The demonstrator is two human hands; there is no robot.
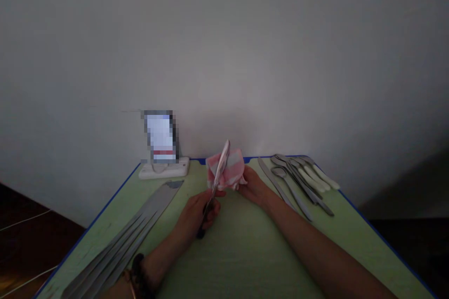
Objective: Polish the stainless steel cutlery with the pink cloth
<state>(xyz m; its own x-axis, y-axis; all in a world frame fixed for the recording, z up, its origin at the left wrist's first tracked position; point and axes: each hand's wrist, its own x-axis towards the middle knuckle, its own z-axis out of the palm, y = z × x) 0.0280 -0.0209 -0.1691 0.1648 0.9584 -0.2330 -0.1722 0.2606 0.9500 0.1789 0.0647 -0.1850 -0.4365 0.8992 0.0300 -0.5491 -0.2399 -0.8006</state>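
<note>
1. Holds a knife (220,163) in the left hand (192,209), with the fingers curled snugly round its dark handle and no clear gap in the grip.
2. Holds a pink-and-white cloth (235,168) in the right hand (254,187), gripped at its right side. Cannot tell how far apart the fingers are, being partly hidden behind the fabric.
3. Sets the knife's long axis on a slant: up and away from the left hand, from the handle's butt at lower left to the rounded tip at upper right, just above the cloth's top edge.
4. Places the blade in front of the cloth as seen from the head, with fabric showing on both sides of it. Cannot tell whether blade and fabric touch along the whole length.
5. Puts the left hand nearest the knife, at its handle end; leaves the right hand just beyond the cloth, to the right of the blade and apart from the handle.
6. Raises both hands over the middle of the green tabletop (245,261), between two groups of items.
7. Shows, to the right, a loose knife (275,182), a spoon (279,172) and white-handled cutlery (328,182); to the left, a ridged grey item (140,219), too unclear to name.
8. Shows, near the wall (224,56), a pixelated screen (161,135) propped upright at a white base (168,168).
</note>
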